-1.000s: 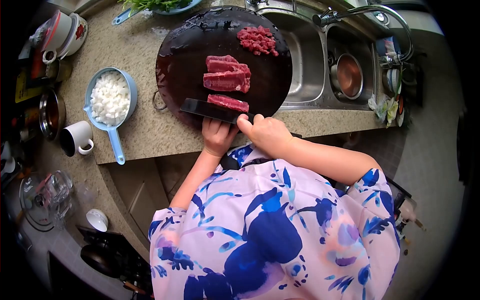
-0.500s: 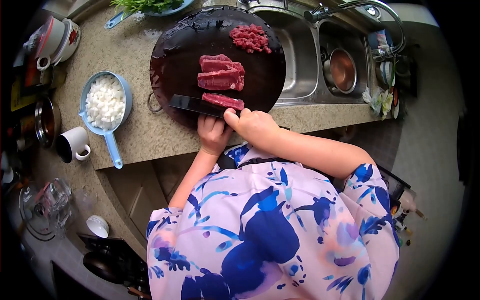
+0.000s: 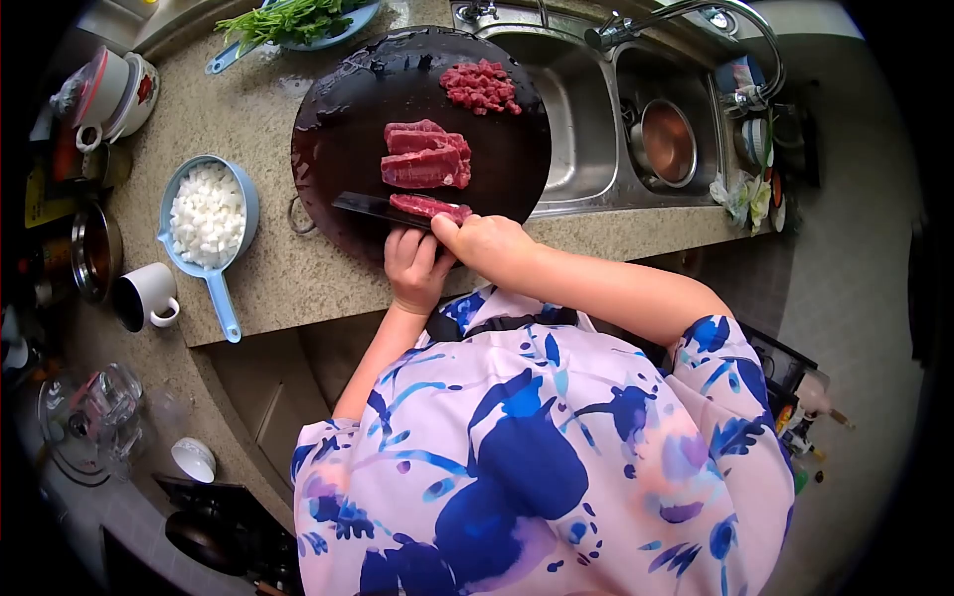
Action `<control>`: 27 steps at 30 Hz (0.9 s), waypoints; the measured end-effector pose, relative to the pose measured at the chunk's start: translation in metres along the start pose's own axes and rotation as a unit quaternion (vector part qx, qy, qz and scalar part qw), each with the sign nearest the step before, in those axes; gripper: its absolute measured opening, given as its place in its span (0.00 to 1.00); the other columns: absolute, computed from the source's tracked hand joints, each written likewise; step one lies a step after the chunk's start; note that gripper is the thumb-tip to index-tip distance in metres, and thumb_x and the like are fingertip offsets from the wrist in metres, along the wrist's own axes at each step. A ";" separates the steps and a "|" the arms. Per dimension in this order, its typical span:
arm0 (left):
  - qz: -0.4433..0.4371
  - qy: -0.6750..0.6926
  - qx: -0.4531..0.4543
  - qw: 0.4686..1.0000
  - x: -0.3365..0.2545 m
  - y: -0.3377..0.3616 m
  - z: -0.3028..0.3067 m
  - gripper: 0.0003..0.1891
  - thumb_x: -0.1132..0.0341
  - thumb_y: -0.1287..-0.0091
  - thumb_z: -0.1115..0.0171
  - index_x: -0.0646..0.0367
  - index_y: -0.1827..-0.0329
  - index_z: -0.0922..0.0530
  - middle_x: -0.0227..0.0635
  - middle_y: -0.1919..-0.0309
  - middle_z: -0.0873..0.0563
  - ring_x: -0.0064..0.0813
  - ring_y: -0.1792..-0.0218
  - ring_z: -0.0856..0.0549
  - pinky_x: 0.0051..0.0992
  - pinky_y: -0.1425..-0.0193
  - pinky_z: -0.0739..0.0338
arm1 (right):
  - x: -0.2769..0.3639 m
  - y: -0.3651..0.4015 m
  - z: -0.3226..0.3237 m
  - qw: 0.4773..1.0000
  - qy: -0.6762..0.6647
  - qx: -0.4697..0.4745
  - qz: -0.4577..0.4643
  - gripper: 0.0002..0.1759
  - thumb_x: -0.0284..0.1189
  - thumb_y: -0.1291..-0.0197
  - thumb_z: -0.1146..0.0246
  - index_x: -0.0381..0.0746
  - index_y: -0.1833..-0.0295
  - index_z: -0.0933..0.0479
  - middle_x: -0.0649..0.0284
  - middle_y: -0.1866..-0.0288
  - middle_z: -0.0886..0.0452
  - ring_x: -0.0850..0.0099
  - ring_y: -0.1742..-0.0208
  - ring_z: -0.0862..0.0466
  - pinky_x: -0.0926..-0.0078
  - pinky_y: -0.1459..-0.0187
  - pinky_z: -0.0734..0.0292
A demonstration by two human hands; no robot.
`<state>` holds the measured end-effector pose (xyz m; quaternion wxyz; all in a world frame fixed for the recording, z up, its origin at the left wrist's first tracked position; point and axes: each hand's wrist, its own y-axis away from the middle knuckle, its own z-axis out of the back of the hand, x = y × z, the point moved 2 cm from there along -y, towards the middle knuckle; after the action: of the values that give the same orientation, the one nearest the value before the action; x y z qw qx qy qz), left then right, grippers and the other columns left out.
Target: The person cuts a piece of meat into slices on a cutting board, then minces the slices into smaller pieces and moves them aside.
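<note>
My right hand (image 3: 489, 244) grips the handle of a dark cleaver (image 3: 373, 207), whose blade lies leftward across the near part of a round dark cutting board (image 3: 328, 119). The blade rests against a strip of raw red meat (image 3: 429, 207). My left hand (image 3: 412, 266) sits just on the near side of the blade at the board's edge. Its fingers are curled together, and nothing can be seen in it. Thicker meat slices (image 3: 425, 157) are stacked mid-board. A pile of small diced meat (image 3: 480, 85) lies at the far right of the board.
A blue handled strainer with diced white pieces (image 3: 207, 214) stands left of the board, a white mug (image 3: 147, 296) beyond it. Greens (image 3: 293, 18) lie at the back. A double sink (image 3: 596, 119) with a metal pot (image 3: 668, 141) is on the right. Jars and lids crowd the left counter.
The cleaver blade has turned from flat to more edge-on and closed up against the near meat strip. Both hands stayed together at the board's near edge.
</note>
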<state>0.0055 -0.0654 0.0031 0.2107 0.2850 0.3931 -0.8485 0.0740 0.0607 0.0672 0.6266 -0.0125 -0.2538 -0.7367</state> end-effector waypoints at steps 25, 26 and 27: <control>-0.001 -0.028 -0.020 0.999 -0.005 -0.004 -0.002 0.16 0.73 0.50 0.24 0.58 0.58 0.16 0.37 0.54 0.16 0.46 0.50 0.19 0.41 0.44 0.22 | -0.030 0.030 0.009 0.999 -0.029 0.039 -0.001 0.12 0.28 0.36 0.44 0.37 0.50 0.36 0.47 0.69 0.16 0.47 0.64 0.13 0.54 0.66 0.17; -0.002 -0.028 -0.017 0.999 -0.005 -0.003 -0.002 0.16 0.73 0.50 0.24 0.58 0.58 0.16 0.37 0.54 0.17 0.46 0.50 0.19 0.41 0.45 0.22 | -0.025 0.014 0.004 0.999 -0.030 0.013 0.019 0.12 0.27 0.35 0.44 0.37 0.50 0.36 0.47 0.69 0.16 0.47 0.64 0.13 0.54 0.65 0.17; -0.003 -0.035 -0.017 0.999 -0.005 -0.002 0.000 0.16 0.73 0.50 0.24 0.58 0.58 0.16 0.37 0.54 0.17 0.46 0.50 0.19 0.41 0.45 0.22 | -0.019 0.002 0.000 0.999 -0.032 -0.016 0.041 0.11 0.27 0.35 0.45 0.37 0.50 0.36 0.47 0.68 0.16 0.47 0.64 0.13 0.54 0.65 0.17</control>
<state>0.0081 -0.0636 0.0067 0.2264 0.2504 0.4009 -0.8517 0.0803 0.0776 0.0615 0.6475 -0.0565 -0.2618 -0.7135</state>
